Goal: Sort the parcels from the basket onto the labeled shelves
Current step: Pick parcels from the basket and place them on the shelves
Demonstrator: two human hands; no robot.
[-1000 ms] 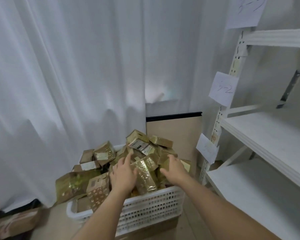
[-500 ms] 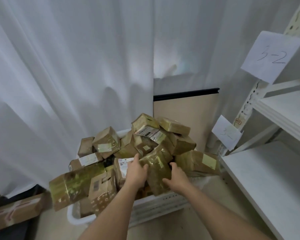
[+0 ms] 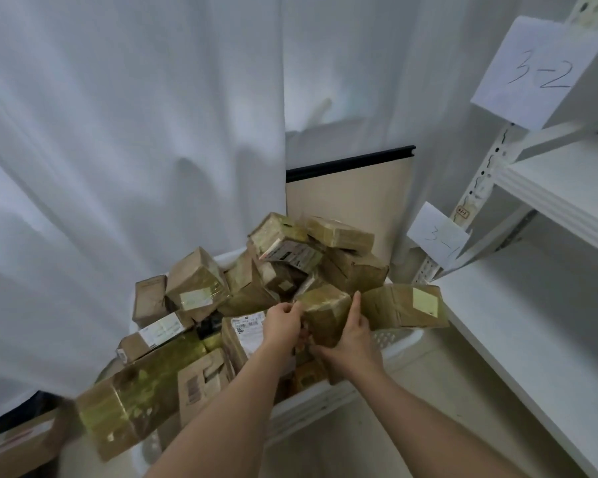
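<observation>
A white plastic basket [image 3: 399,339] stands on the floor, heaped with several brown taped cardboard parcels. One small taped parcel [image 3: 327,310] near the front of the heap is held between both hands. My left hand [image 3: 282,324] grips its left side with curled fingers. My right hand [image 3: 351,334] holds its right side, with the fingers reaching up along the edge. A white shelf unit [image 3: 546,326] stands to the right, with paper labels reading 3-2 [image 3: 541,72] and 3-1 [image 3: 437,238] on its upright.
A long parcel with a yellow sticker [image 3: 406,305] lies just right of my hands. A big shiny parcel [image 3: 135,398] hangs over the basket's left side. White curtains hang behind, and a beige board [image 3: 349,201] leans behind the basket. Another carton [image 3: 18,443] lies at the lower left.
Both hands have gone from hovering over the heap to closing on the small parcel and have raised it slightly. The view has moved closer and turned left, away from the shelves.
</observation>
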